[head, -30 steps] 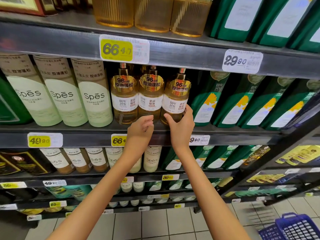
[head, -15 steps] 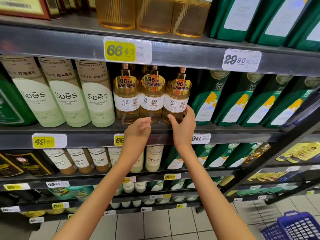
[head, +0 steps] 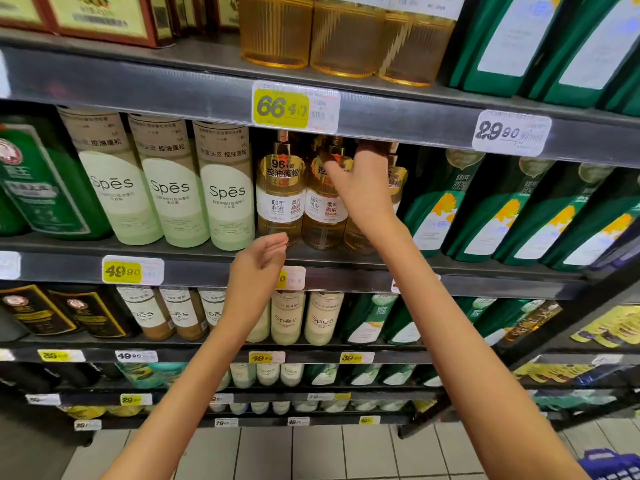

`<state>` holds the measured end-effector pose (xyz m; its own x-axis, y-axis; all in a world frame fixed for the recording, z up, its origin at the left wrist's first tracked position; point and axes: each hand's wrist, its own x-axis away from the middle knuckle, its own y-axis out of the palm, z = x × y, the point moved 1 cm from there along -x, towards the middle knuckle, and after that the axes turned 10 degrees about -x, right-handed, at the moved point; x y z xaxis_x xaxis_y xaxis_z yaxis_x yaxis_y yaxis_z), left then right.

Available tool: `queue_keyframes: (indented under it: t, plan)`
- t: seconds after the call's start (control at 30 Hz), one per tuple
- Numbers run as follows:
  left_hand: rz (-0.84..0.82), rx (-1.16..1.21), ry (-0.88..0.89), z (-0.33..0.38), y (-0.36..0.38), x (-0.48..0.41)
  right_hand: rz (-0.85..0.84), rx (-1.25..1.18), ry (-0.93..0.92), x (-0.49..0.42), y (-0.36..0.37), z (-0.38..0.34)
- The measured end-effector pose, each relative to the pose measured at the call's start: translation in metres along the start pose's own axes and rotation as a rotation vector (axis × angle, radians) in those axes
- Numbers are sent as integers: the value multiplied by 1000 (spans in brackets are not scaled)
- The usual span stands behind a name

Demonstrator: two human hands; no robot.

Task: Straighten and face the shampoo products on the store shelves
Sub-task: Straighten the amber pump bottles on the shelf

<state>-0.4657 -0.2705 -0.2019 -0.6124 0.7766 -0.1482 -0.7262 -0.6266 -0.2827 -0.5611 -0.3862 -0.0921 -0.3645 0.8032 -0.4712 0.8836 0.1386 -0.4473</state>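
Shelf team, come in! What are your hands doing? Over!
Left hand loose, empty, by shelf edge. Right hand up at necks of amber bottles, grip hidden. Nothing in the way.

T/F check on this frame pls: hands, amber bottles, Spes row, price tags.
1. The left hand grips an amber bottle. False: the left hand hangs loosely curled by the shelf edge, holding nothing.
2. The right hand grips the top of the rightmost amber bottle. True.
3. Three Spes bottles stand left of the amber bottles. True.
4. The price tag above the amber bottles reads 29.90. False: that yellow tag starts with 66.
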Motion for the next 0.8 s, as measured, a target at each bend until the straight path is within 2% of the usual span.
queue_keyframes:
  t: [0.13, 0.27, 0.37, 0.43, 0.63, 0.8]
  plan:
    - [62, -8, 13, -4, -22, 2, -143, 30, 215, -17, 10, 4]
    - [115, -39, 2, -11, -33, 6, -221, 45, 270, -18, 15, 7]
    - [105, -50, -7, -13, -32, 8, -243, 207, 217, -17, 14, 7]
    - [93, -61, -5, -13, -31, 9, -199, 252, 149, -13, 12, 8]
    - [72, -86, 34, -6, -26, 11, 23, 53, -109, 26, 8, 17]
    - [70, -58, 57, -2, -21, 13, -63, -44, -135, 35, 2, 21]
